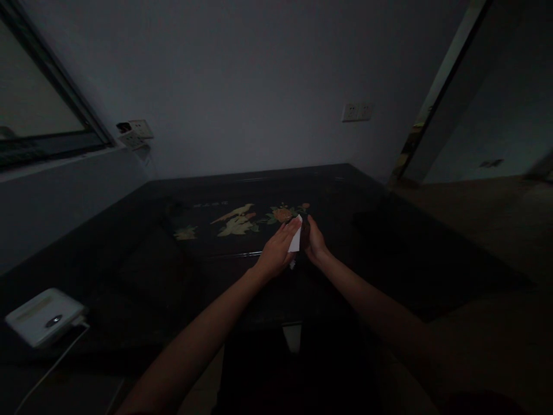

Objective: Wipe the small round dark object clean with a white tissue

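Note:
Over the middle of a dark table (242, 288), my two hands come together in dim light. My left hand (275, 251) presses a folded white piece (295, 239), perhaps tissue or paper, under its fingers. Facing it, my right hand (317, 241) curls around the side of a small dark object (305, 231). The white piece lies against that object's left side. Its kind cannot be made out in the dark. A small whitish scrap (292, 265) shows just below my left hand.
Beyond my hands, a bird and flower picture (235, 219) decorates the glossy table. A white device (45, 317) with a cable sits at the left. Wall sockets (358, 112) are on the back wall, more (136, 134) near the window. A doorway opens at the right.

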`<state>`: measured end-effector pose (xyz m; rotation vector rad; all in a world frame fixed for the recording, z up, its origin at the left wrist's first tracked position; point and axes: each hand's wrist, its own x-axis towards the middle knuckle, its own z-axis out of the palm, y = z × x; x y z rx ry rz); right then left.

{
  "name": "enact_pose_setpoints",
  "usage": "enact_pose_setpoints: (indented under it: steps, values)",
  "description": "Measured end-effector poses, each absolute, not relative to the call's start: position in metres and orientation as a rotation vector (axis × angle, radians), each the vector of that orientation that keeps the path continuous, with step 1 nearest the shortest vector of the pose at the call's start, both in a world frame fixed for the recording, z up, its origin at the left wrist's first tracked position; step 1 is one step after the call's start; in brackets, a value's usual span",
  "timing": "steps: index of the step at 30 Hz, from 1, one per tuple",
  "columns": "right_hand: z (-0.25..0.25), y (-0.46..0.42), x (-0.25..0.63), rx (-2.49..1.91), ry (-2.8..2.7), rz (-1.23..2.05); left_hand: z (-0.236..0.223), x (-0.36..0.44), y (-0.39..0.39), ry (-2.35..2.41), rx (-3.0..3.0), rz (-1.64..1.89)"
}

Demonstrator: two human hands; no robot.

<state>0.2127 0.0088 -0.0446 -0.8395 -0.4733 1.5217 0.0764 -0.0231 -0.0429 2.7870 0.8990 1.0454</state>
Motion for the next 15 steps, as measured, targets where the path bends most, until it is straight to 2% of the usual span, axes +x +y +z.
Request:
enact_pose_setpoints:
  steps: [15]
  values:
    - [-0.032, 0.006, 0.222, -0.859, -0.382, 1.576, -0.04, 0.07, -0.021, 1.066, 2.737, 1.098]
